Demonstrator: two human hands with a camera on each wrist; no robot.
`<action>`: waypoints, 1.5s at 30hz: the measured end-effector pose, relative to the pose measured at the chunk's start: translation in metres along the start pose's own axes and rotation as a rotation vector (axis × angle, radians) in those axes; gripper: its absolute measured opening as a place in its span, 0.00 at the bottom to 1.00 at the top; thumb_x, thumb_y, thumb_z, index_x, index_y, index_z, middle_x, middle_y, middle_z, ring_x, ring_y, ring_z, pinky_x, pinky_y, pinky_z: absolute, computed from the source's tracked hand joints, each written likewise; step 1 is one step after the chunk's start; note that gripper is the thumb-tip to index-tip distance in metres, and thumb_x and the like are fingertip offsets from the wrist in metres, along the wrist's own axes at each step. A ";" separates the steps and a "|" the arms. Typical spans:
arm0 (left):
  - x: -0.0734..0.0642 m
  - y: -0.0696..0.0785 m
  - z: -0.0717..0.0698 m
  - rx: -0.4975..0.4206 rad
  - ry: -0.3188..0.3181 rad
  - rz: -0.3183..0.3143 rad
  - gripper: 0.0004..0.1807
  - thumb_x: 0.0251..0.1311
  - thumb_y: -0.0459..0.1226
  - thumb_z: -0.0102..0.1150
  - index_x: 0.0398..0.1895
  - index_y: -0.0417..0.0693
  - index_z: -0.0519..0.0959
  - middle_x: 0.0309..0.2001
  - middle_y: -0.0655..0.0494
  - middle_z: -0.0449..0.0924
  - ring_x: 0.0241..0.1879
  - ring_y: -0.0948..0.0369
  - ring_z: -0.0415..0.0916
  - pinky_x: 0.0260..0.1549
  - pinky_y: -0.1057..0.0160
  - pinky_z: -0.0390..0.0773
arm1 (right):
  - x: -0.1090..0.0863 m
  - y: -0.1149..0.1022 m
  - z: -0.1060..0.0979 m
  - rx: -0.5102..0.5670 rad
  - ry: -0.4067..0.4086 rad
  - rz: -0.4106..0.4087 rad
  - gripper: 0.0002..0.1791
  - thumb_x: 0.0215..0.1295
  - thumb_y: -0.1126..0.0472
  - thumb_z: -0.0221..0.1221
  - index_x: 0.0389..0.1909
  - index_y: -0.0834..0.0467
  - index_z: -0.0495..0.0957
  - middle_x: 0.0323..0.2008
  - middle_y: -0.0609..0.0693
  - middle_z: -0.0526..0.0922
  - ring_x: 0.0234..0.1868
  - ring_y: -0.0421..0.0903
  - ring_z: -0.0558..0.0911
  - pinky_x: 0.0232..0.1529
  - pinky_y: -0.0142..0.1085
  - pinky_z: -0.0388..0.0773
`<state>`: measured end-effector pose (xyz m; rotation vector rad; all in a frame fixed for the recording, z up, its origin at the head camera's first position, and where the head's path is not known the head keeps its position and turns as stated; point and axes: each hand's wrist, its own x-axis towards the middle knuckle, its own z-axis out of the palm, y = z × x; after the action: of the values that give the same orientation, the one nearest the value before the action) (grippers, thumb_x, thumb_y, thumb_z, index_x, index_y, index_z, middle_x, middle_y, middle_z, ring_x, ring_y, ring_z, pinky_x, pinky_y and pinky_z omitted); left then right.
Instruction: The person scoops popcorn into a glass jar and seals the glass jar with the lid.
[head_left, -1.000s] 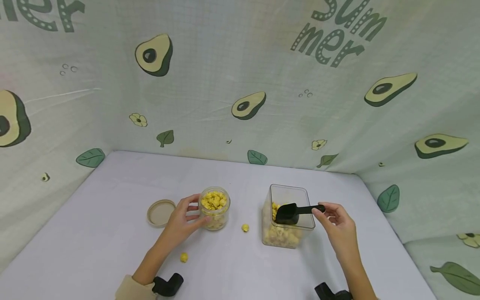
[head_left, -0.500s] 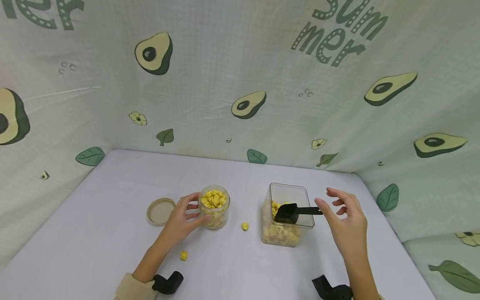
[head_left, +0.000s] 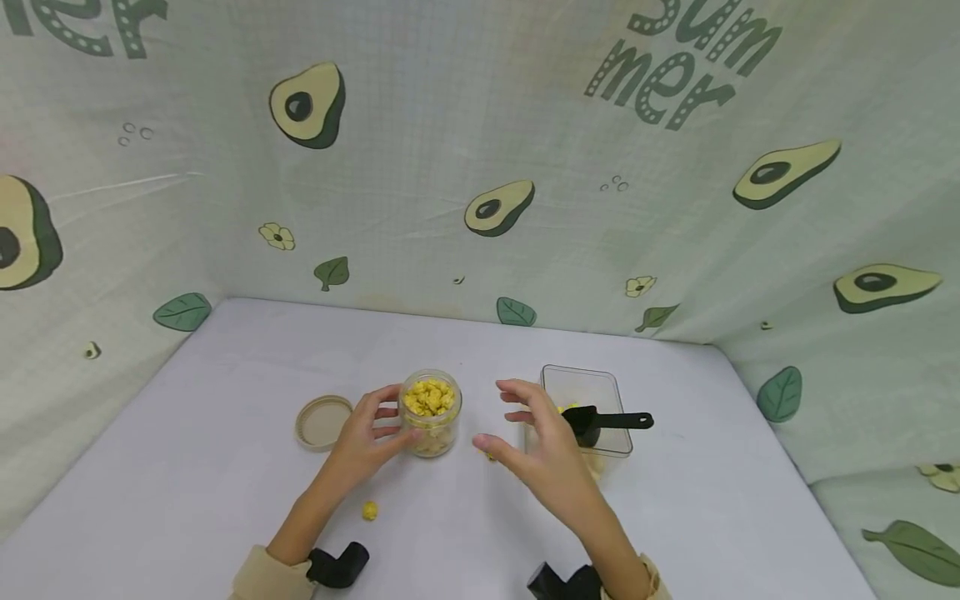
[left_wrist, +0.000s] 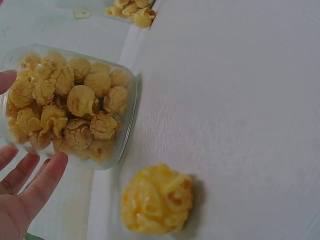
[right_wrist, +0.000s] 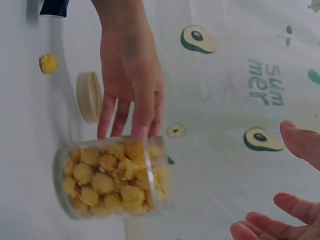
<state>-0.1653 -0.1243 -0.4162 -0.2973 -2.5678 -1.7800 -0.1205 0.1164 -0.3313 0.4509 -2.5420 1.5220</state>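
Note:
My left hand (head_left: 369, 432) holds a clear jar (head_left: 437, 440) upright on the table, with thumb and fingers on its sides. Yellow popcorn (head_left: 429, 398) fills the jar near its mouth; the right wrist view shows the jar (right_wrist: 112, 180) beyond my right hand (right_wrist: 295, 220). In the head view, my right hand (head_left: 551, 458) hovers right of the jar, thumb and fingers spread and holding nothing. Behind it stands a clear rectangular box (head_left: 588, 385), partly hidden. A black scoop (head_left: 626, 421) lies in the box's mouth, its handle over the right rim.
A round beige lid (head_left: 306, 425) lies left of the jar. One loose popcorn piece (head_left: 370, 510) is on the table near my left forearm; another piece (head_left: 491, 456) is partly hidden by my right thumb. A patterned cloth (head_left: 405, 167) hangs behind the white table (head_left: 450, 533).
My right hand has let go of the scoop's handle and moved left, from the box's right side toward the jar. The scoop stays in the box. My left hand remains at the jar.

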 end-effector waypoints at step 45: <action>-0.001 0.004 0.000 0.006 -0.011 -0.003 0.38 0.51 0.39 0.68 0.64 0.41 0.61 0.62 0.41 0.62 0.55 0.48 0.69 0.51 0.56 0.79 | 0.046 0.090 0.081 0.239 -0.305 0.107 0.51 0.49 0.50 0.69 0.70 0.51 0.50 0.65 0.51 0.64 0.65 0.50 0.64 0.65 0.50 0.63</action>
<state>-0.1635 -0.1230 -0.4124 -0.3042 -2.5821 -1.7769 -0.1906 0.0769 -0.4325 0.6295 -2.6500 1.9437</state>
